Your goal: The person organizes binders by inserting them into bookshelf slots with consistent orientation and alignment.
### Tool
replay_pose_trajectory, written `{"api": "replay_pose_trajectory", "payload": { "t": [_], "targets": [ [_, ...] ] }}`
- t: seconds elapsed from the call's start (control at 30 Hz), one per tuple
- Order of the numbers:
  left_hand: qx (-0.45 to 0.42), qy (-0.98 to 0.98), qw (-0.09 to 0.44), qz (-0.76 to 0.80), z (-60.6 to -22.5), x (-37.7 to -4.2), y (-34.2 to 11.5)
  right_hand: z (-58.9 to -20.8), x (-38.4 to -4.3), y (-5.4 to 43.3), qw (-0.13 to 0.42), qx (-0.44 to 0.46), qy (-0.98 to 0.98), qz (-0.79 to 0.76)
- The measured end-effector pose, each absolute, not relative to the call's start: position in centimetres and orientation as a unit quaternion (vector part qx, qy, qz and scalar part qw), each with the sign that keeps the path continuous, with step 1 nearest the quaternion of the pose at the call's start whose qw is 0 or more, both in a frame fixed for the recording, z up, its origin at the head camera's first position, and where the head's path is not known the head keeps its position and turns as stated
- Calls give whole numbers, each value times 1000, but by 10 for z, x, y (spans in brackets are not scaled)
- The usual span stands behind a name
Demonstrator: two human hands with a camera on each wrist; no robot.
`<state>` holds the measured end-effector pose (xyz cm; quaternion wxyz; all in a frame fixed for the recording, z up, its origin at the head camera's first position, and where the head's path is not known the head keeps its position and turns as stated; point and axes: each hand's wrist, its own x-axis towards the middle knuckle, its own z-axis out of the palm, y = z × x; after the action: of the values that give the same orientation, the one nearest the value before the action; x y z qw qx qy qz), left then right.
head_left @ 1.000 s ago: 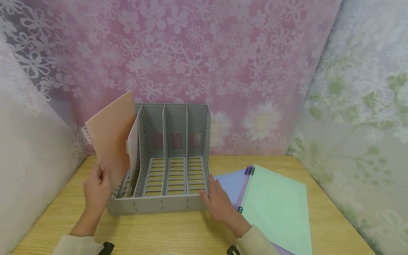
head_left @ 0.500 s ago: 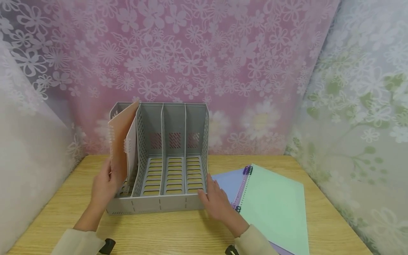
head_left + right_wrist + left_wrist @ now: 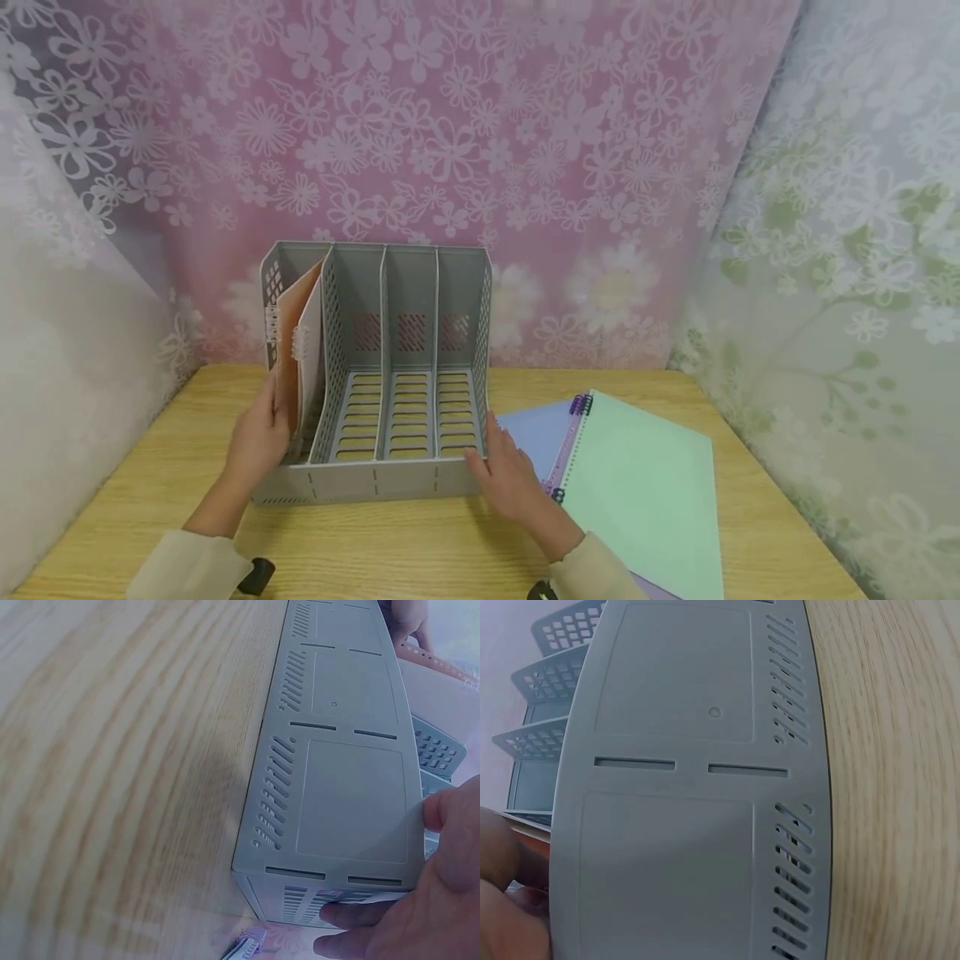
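Note:
A grey file rack with upright dividers stands on the table. In its leftmost slot, a white spiral notebook leans against the divider. My left hand holds an orange spiral notebook by its lower near edge, inside the same slot and left of the white one. In the left wrist view, the rack's front panel hides most of the notebook. My right hand grips the rack's front right corner; the right wrist view shows the thumb at the front rim and fingers along the side wall.
To the right lie a green spiral notebook, a blue notebook and a purple one, overlapping on the wooden table. Flowered pink cloth hangs behind, and pale cloth stands at both sides.
My left hand has moved right and lowered the orange notebook into the leftmost slot, turning it more upright. The right hand stays on the rack's corner.

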<state>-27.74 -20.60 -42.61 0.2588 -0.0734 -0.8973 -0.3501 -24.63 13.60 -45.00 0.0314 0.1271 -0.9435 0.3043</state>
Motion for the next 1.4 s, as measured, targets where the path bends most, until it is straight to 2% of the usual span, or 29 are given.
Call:
{"api": "replay_pose_trajectory", "payload": {
  "t": [0.53, 0.83, 1.13, 1.4],
  "targets": [
    [-112, -924, 109, -348, -427, -279, -202, -452, -248, 137, 35, 133, -942, 307],
    [-113, -939, 70, -317, -428, -286, -206, -456, -247, 137, 37, 137, -940, 310],
    [-140, -935, 66, -319, -425, -298, -211, -454, -246, 137, 35, 138, -938, 316],
    [-146, -917, 11, -370, -417, -304, -213, -453, -247, 137, 41, 140, -937, 318]
  ]
}}
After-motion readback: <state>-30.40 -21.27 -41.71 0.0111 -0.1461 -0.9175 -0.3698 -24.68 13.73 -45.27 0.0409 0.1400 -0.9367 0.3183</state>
